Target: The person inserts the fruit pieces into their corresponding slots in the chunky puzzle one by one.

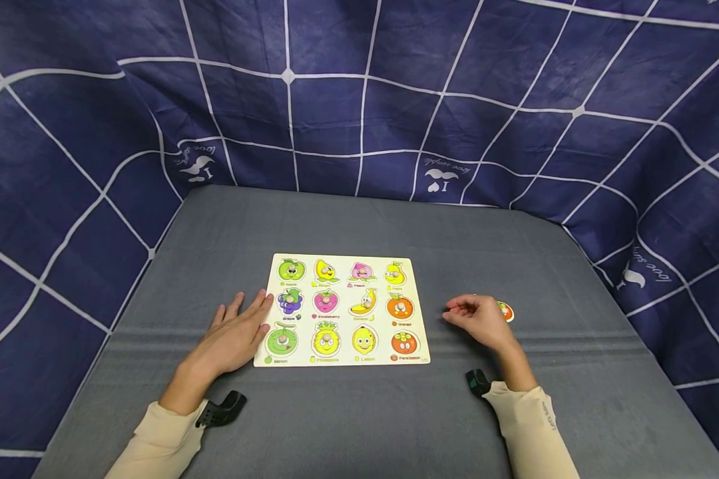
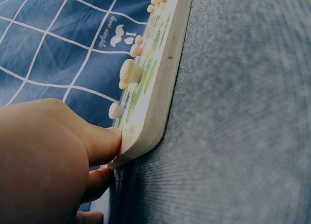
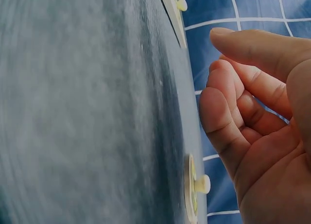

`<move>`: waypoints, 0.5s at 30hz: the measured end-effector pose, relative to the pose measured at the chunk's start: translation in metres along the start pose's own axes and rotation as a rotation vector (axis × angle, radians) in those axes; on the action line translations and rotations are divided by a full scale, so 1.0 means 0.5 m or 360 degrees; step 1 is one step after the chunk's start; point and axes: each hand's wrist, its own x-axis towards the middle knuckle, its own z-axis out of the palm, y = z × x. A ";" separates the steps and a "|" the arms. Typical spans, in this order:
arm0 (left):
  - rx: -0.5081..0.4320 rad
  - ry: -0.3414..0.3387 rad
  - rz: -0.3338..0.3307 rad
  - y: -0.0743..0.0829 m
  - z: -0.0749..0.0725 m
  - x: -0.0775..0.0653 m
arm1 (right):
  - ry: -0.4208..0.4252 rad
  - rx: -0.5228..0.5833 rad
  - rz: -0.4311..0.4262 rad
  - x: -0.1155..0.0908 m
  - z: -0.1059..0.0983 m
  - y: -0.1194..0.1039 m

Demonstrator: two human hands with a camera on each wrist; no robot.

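Note:
A wooden fruit puzzle board (image 1: 343, 263) lies flat on the table, with rows of labelled fruit pictures, several bearing knobs. My left hand (image 1: 234, 338) rests at the board's left edge, fingers extended. In the left wrist view its thumb (image 2: 104, 144) touches the board's near corner. To the right of the board, my right hand (image 1: 478, 318) hovers over the table with loosely bent fingers and holds nothing. Beside it lies a loose orange-red puzzle piece (image 1: 506, 311), partly hidden by the hand. The right wrist view shows this piece (image 3: 190, 192) edge-on, knob sticking up.
A grey cloth covers the table (image 1: 359, 419). Dark blue curtains (image 1: 329, 113) with white grid lines stand around its back and sides. Each wrist carries a black camera mount, such as the left one (image 1: 222, 409).

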 end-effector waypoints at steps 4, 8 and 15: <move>0.0004 0.0007 0.0004 -0.001 0.000 0.001 | 0.0013 -0.0007 0.0003 -0.003 -0.009 0.009; -0.0004 -0.0008 -0.0002 -0.002 0.000 0.001 | 0.0023 -0.0008 -0.0001 -0.002 -0.017 0.017; -0.0017 -0.0018 -0.0003 0.000 0.000 0.003 | 0.0036 -0.0040 0.0016 -0.005 -0.026 0.026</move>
